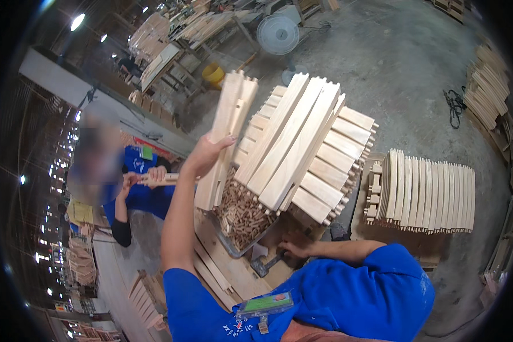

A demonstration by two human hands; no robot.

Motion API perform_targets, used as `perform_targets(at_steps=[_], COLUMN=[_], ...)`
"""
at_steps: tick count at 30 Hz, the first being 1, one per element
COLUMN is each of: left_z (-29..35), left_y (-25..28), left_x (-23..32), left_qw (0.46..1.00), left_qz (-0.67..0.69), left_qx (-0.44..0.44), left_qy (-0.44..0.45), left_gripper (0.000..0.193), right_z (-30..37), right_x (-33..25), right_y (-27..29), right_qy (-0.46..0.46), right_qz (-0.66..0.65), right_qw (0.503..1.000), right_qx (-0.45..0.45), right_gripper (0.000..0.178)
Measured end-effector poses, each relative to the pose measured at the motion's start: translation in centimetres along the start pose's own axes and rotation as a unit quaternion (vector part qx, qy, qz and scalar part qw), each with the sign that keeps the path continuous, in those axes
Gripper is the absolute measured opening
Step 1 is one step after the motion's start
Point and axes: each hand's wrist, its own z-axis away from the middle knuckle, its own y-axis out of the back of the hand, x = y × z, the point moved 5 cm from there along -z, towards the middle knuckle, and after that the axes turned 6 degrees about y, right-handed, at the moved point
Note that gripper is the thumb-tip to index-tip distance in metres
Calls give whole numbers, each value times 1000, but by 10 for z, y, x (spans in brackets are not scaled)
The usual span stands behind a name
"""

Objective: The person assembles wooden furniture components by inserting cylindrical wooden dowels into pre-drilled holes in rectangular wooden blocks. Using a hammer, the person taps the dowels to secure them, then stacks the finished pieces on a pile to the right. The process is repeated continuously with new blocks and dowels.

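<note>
My left hand (208, 153) is raised and grips a bundle of pale notched wooden slats (229, 128), held upright and tilted beside a tall crisscross stack of similar slats (308, 145). Lower down, my right hand (293, 246) rests on the wooden bench (233, 268), its fingers curled around the handle of a small metal hammer (263, 264). A heap of short wooden pegs (242, 212) lies under the stack, between my two hands.
A co-worker in a blue shirt (145, 194) at the left holds a thin wooden piece. A row of curved slats (427, 194) stands on a pallet at the right. On the concrete floor behind are a fan (277, 33), a yellow bucket (212, 73) and more timber stacks.
</note>
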Motion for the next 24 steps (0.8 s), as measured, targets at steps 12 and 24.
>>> perform_targets(at_steps=[12,24], left_z=[-124,-139], left_y=[-65,-67], left_x=[-7,11], left_qw=[990,964], left_qz=[-34,-259], left_qx=[-121,-59], left_qy=[64,11], left_gripper=[68,69], right_z=[-6,1], right_x=[22,20], right_y=[14,10], right_qy=[20,55], right_qz=[-25,-18], right_qw=[996,998], right_qx=[-83,30], right_gripper=[38,37])
